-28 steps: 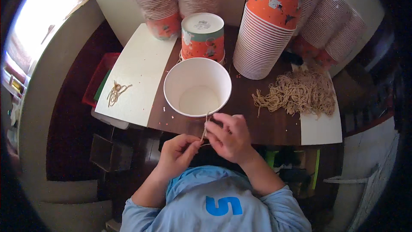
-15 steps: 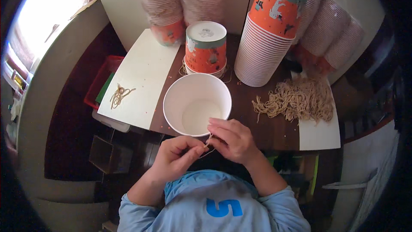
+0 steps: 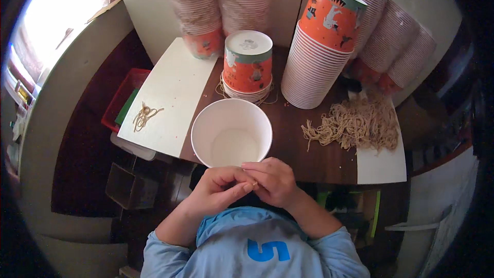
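My left hand (image 3: 222,189) and my right hand (image 3: 276,179) meet at the near rim of a white-lined paper bucket (image 3: 203,131), which stands with its opening toward me. Thumbs and fingers of both hands are pinched together on a thin beige string (image 3: 254,184). Only a speck of it shows between the fingertips; the rest is covered by the hands. Beyond the bucket, an orange and green printed paper bucket (image 3: 248,72) rests upside down on other nested ones, with string strands lying about their base.
A tall stack of nested buckets (image 3: 311,67) stands right of centre. Beside it lies a tangled heap of beige string (image 3: 360,123). A few loose strands (image 3: 145,116) lie on the white board (image 3: 175,92) at left. Bagged bucket stacks (image 3: 244,0) line the back.
My hands have drawn together, and the string that hung between them is now mostly hidden. The near bucket appears slightly further left and closer to me.
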A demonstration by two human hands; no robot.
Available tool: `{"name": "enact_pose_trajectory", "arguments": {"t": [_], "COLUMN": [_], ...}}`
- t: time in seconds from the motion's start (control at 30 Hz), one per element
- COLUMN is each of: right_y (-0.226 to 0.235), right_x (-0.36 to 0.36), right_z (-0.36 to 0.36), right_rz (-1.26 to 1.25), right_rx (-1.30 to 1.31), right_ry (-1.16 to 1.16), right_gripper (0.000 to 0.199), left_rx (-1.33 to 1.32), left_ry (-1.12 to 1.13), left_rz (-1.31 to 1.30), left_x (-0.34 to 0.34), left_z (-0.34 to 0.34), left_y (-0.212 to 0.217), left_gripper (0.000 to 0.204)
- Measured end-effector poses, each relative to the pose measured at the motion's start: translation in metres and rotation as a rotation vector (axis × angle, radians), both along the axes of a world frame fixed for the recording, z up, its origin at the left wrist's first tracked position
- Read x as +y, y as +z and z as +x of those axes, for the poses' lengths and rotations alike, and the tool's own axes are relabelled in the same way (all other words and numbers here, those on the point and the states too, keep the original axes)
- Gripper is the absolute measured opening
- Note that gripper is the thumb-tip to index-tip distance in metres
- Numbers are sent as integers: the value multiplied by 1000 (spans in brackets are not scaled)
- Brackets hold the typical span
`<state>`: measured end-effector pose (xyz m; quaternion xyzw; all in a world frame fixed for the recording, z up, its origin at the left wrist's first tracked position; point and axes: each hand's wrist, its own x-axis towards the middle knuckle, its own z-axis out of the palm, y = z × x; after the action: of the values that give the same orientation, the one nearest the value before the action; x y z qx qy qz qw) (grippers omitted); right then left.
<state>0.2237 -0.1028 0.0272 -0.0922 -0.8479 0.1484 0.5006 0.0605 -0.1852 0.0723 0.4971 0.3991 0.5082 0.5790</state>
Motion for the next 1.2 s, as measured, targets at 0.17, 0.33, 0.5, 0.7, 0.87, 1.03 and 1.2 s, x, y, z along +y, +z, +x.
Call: {"name": "enact_pose_trajectory", "arguments": {"t": [0.17, 0.33, 0.5, 0.7, 0.87, 1.03, 1.2], "right_y": [4, 6, 21, 45, 57, 70, 97], "right_x": [-5, 0, 21, 60, 88, 115, 92], "right_z": [-1, 0, 18, 75, 93, 101, 73], "right_rz": [-28, -15, -28, -392, -593, -482, -146], "right_rx": [0, -89, -211, -317, -527, -623, -661], "right_ry": [-29, -133, -54, 4, -1, -15, -227], "right_gripper": [22, 22, 22, 15, 5, 17, 64], "left_rx": [-8, -58, -9, 692, 594, 301, -6], "left_ry": [-19, -106, -64, -171, -27, 21, -19], "left_rz": [144, 198, 21, -227, -180, -220, -310], "left_x": [1, -7, -16, -16, -16, 2, 35], "left_z": [-2, -5, -17, -100, -117, -90, -39], "left_y": [-2, 12, 19, 28, 26, 31, 29], "left_gripper": [11, 11, 12, 16, 20, 26, 29]}}
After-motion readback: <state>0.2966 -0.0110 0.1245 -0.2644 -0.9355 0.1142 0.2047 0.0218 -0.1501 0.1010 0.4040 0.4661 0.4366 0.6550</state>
